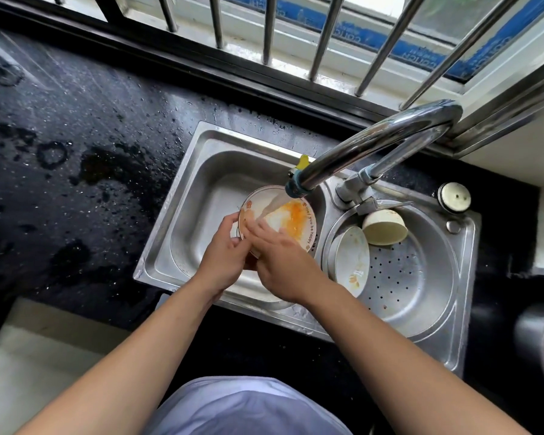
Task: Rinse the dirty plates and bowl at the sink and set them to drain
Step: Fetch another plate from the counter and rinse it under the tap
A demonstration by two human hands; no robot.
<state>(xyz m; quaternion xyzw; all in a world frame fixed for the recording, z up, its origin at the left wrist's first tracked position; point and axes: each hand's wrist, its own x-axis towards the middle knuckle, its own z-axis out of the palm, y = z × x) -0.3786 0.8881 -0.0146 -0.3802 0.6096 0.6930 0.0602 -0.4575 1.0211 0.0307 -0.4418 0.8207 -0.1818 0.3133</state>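
A white plate with orange residue is held tilted over the left sink basin, under water running from the faucet. My left hand grips the plate's left rim. My right hand lies flat on the plate's face, fingers spread in the stream. In the round perforated drain basin on the right, another white plate with orange smears leans on edge. A cream bowl lies on its side beside that plate.
Wet black countertop stretches to the left of the sink. A window with metal bars runs along the back. A round white knob sits at the sink's far right corner.
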